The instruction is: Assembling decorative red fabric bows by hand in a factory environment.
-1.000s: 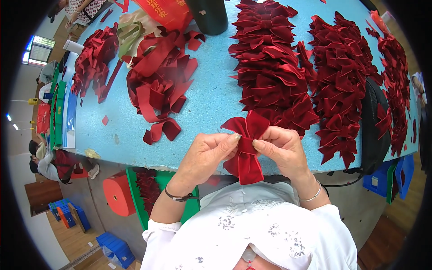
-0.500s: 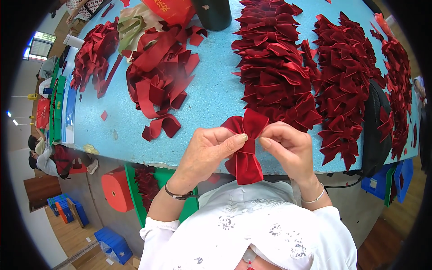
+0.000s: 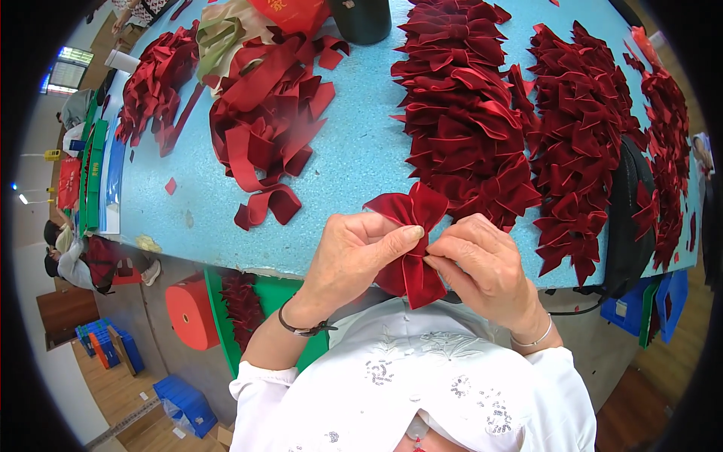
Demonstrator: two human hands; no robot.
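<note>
A dark red velvet bow is held up at the near edge of the blue table. My left hand is closed on its left side, the thumb lying across the front near the knot. At the knot's right side my right hand pinches with thumb and fingertips; the fingers hide part of the bow's middle. Just beyond, a long stack of finished-looking bows runs away from me. Loose red ribbon strips lie in a heap to the left.
More bow rows and a black bag lie on the right. A dark cylinder stands at the back. Under the table's near edge are a green bin and a red roll. Another person sits far left.
My right hand has shifted slightly left and closed in on the knot, its fingers now more bent over it. My left thumb has moved a little right; the bow's lower loop has turned slightly.
</note>
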